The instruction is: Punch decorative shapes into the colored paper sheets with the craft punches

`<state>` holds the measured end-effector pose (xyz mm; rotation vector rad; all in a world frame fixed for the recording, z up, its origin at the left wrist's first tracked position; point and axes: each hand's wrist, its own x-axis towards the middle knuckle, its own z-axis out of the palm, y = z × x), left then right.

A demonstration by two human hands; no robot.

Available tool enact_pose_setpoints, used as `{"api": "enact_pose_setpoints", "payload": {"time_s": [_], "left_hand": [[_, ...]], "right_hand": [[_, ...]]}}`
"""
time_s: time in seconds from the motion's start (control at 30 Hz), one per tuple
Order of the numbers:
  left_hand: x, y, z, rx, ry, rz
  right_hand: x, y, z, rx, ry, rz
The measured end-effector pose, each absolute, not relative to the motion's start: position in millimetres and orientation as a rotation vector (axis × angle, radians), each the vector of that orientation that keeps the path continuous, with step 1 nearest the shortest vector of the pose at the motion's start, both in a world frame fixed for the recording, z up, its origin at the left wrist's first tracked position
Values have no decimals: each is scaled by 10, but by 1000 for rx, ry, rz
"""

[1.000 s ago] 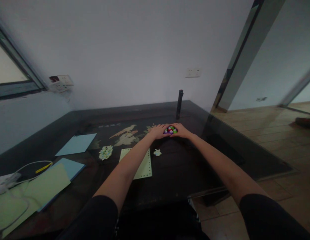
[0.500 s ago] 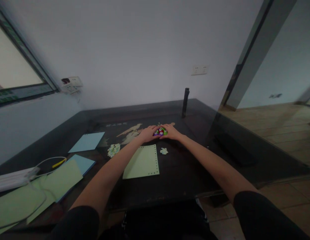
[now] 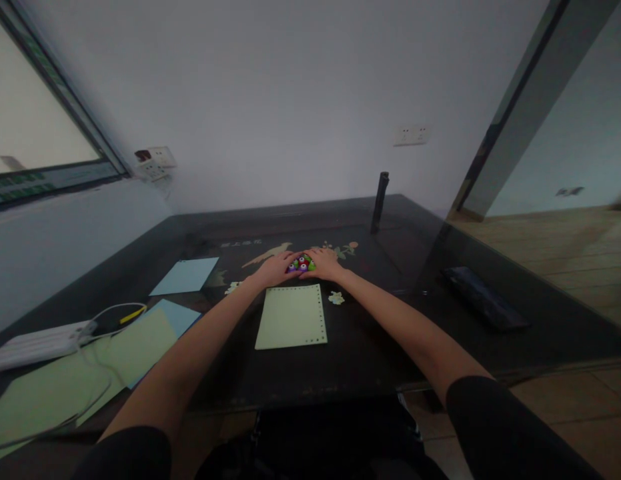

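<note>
1. Cupping a small cluster of coloured pieces from both sides, the left hand and the right hand lie flat on the dark table; both arms are stretched far forward.
2. The fingers of both hands are curved loosely round the cluster and touch it at its sides; they are not clenched, and I cannot tell if any single piece is really grasped.
3. The cluster sits between the two hands, on the far middle part of the table; its pieces look purple, red and green, each with a light dot on top; they are too small to tell more.
4. Just in front of the hands lies a pale green sheet with small holes along its edges; a small flower cutout lies beside its right upper corner.
5. On the left side lie a light blue sheet, more green and blue paper, and a white power strip with a cable.
6. A dark upright cylinder stands at the far side; a dark flat device lies well apart at the right.
</note>
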<state>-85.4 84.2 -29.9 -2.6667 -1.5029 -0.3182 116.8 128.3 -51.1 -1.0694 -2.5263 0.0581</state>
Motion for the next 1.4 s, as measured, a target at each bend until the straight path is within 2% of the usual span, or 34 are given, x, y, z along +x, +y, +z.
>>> {"api": "enact_pose_setpoints", "payload": {"time_s": [0.5, 1.07, 1.17, 1.4], "left_hand": [[-891, 876, -337, -2664, -1552, -264], [-894, 831, -320, -2593, -1574, -227], [-867, 784, -265, -2529, -1550, -314], [-568, 454, 21, -2379, -1296, -757]], "right_hand": [[1198, 1282, -493, -947, -2585, 6], [1155, 1415, -495, -869, -2660, 93], [1156, 1395, -454, -891, -2665, 104], [1274, 1273, -322, -925, -2592, 103]]}}
